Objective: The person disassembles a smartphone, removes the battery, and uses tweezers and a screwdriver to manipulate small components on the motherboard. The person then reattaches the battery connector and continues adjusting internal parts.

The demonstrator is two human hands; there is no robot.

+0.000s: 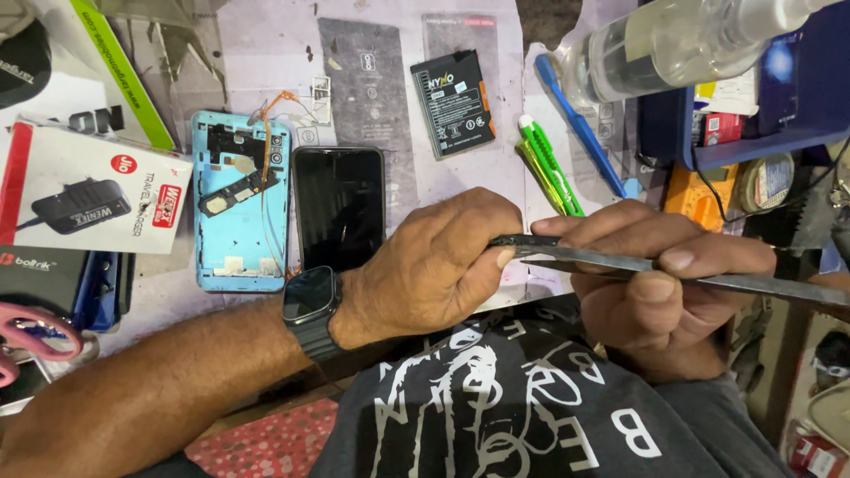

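My left hand (438,265), with a dark smartwatch (312,305) on its wrist, pinches the near end of a thin dark flat panel (753,285) seen edge-on. My right hand (660,279) grips the same panel further along, thumb on top and fingers beneath. The panel runs out to the right edge of the view, held above my lap in front of the bench edge. A light blue opened phone shell (239,204) with exposed parts and an orange wire lies on the bench, beside a black phone (339,208) lying flat.
A black phone battery (453,102), a green cutter (549,164) and a blue toothbrush (580,124) lie on the bench. A clear bottle (673,40) lies over a blue tray (797,97). A white charger box (88,190) and pink scissors (35,332) sit left.
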